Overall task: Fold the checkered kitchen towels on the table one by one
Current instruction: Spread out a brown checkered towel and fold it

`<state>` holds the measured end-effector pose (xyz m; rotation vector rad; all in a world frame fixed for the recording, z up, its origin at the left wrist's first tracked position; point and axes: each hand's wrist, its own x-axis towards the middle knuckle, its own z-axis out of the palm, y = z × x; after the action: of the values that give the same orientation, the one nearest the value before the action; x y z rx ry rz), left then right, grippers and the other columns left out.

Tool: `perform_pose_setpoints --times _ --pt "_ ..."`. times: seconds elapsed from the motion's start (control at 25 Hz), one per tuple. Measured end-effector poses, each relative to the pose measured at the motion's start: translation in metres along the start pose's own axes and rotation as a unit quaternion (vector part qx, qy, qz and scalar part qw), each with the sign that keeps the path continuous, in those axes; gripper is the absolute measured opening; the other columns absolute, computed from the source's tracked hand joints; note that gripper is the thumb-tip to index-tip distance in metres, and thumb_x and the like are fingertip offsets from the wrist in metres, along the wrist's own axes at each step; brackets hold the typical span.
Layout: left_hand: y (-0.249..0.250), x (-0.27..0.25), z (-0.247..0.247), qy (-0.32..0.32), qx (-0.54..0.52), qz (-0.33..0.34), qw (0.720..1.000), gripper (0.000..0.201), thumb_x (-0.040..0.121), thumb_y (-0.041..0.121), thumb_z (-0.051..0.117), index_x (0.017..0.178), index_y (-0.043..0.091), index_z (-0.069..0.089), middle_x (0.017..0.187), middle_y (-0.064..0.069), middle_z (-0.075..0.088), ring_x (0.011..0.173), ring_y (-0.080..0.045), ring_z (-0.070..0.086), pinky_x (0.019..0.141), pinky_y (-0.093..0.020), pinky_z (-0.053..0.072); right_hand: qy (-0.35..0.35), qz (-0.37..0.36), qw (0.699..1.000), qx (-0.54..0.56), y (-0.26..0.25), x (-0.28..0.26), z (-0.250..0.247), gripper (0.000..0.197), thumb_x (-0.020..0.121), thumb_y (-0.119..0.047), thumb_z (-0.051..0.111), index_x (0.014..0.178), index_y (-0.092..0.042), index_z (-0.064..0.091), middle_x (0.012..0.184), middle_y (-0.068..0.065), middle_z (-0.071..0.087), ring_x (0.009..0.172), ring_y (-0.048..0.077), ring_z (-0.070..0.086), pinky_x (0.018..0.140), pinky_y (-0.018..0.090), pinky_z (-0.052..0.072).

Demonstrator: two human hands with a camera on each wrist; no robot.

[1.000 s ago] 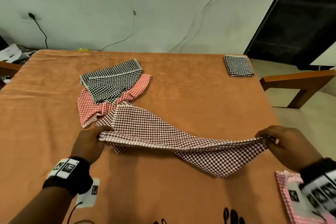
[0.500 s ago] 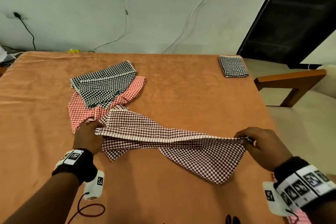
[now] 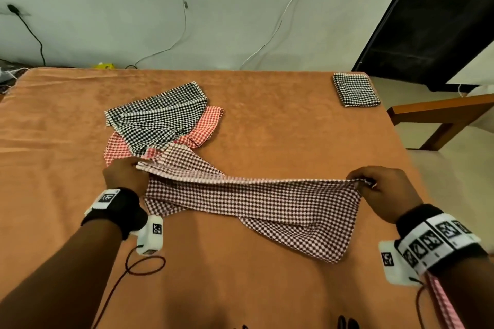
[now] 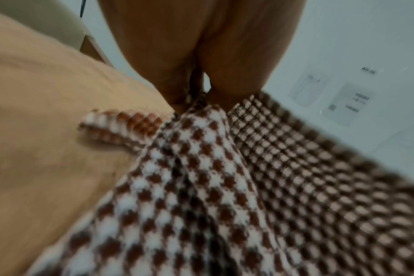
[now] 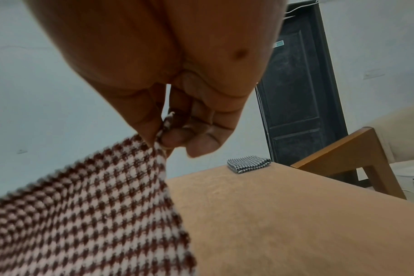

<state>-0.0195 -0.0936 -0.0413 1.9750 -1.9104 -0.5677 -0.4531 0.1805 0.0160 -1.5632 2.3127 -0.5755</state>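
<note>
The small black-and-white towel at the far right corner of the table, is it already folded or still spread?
Folded. The black-and-white towel lies as a compact, neat rectangle, and the right wrist view shows stacked layers at its edge.

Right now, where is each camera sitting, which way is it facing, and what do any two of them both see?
Head: above, looking forward and down at the table; left hand and right hand stretch the maroon towel.
Left wrist: along the left hand, at its towel end.
Right wrist: along the right hand's pinch.
Head and right wrist share the folded black towel.
</note>
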Motion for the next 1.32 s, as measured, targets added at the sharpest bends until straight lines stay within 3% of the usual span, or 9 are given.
perform_pose_setpoints --times 0.28,0.52,0.64,0.76,0.92,1.04,1.16,1.24,1.32 --pt "0.013 0.035 -0.05 0.003 0.007 0.095 0.995 0.025 0.077 0.011 0.065 0.097 0.013 0.078 0.108 -0.017 0.073 0.107 -0.037 0.064 0.101 -0.041 0.047 0.017 0.0 1.0 -0.017 -0.025 0.035 -0.025 0.022 0.086 0.001 0.066 0.098 -0.016 0.075 0.093 0.001 0.072 0.082 0.013 0.059 0.079 0.025 0.041" --pt "0.105 0.042 -0.067 -0.064 -0.366 0.115 0.921 0.033 0.081 -0.01 0.057 0.085 0.018 0.074 0.079 0.005 0.075 0.082 -0.015 0.07 0.08 -0.031 0.057 0.057 0.013 0.995 -0.076 -0.031 0.067 -0.105 0.02 0.089 -0.006 0.066 0.104 -0.016 0.072 0.094 0.004 0.068 0.089 0.02 0.058 0.08 0.033 0.044" --pt "0.162 0.062 -0.074 -0.072 -0.431 0.146 0.887 0.019 0.087 0.0 0.057 0.082 0.009 0.073 0.07 0.008 0.073 0.074 -0.01 0.069 0.076 -0.026 0.056 0.114 0.01 0.988 -0.101 -0.024 0.088 -0.147 0.018 0.088 -0.01 0.067 0.105 -0.015 0.073 0.098 0.008 0.071 0.09 0.024 0.062 0.083 0.032 0.045" --pt "0.2 0.081 -0.079 -0.054 -0.448 0.213 0.866 0.007 0.084 0.027 0.071 0.084 0.024 0.078 0.085 0.007 0.077 0.091 -0.022 0.072 0.086 -0.04 0.059 0.16 0.003 0.982 -0.097 -0.016 0.101 -0.179 0.016 0.09 -0.011 0.065 0.104 -0.013 0.073 0.099 0.008 0.071 0.088 0.021 0.062 0.081 0.031 0.051" --pt "0.221 0.078 -0.089 0.024 -0.375 0.305 0.875 0.016 0.087 0.023 0.069 0.101 0.016 0.071 0.072 0.028 0.07 0.07 0.006 0.064 0.065 -0.017 0.052 0.232 0.016 0.971 -0.055 0.012 0.096 -0.209 0.018 0.092 -0.019 0.061 0.104 -0.029 0.069 0.095 0.001 0.069 0.075 0.014 0.063 0.067 0.019 0.056" --pt "0.2 0.051 -0.086 0.036 -0.344 0.336 0.876 0.018 0.085 0.016 0.072 0.099 0.028 0.074 0.076 0.029 0.07 0.07 0.007 0.062 0.067 -0.012 0.049 0.238 0.01 0.97 -0.04 0.041 0.058 -0.201 0.018 0.09 -0.029 0.055 0.101 -0.041 0.063 0.088 -0.005 0.066 0.068 0.009 0.06 0.072 0.023 0.051" --pt "0.15 0.013 -0.061 -0.015 -0.286 0.32 0.903 0.025 0.08 0.007 0.075 0.09 0.029 0.074 0.092 0.003 0.076 0.084 0.001 0.064 0.078 -0.018 0.052 0.186 -0.015 0.982 -0.035 0.058 0.004 -0.166 0.019 0.086 -0.036 0.048 0.091 -0.047 0.063 0.082 -0.027 0.065 0.065 -0.001 0.057 0.063 0.004 0.038" --pt "0.112 -0.014 -0.037 -0.076 -0.24 0.358 0.899 0.014 0.077 0.02 0.075 0.09 0.016 0.074 0.098 -0.011 0.072 0.09 -0.01 0.067 0.079 -0.028 0.054 0.167 -0.045 0.983 -0.068 0.074 -0.031 -0.127 0.019 0.087 -0.019 0.058 0.091 -0.033 0.07 0.088 -0.018 0.069 0.068 0.002 0.053 0.066 0.01 0.038" --pt "0.072 -0.037 -0.006 -0.15 -0.18 0.377 0.896 0.02 0.073 0.034 0.07 0.089 0.023 0.076 0.1 0.001 0.072 0.093 -0.008 0.067 0.075 -0.03 0.053 0.148 -0.063 0.981 -0.105 0.097 -0.061 -0.081 0.018 0.084 -0.009 0.058 0.086 -0.016 0.075 0.086 0.003 0.071 0.075 0.021 0.057 0.07 0.026 0.042"
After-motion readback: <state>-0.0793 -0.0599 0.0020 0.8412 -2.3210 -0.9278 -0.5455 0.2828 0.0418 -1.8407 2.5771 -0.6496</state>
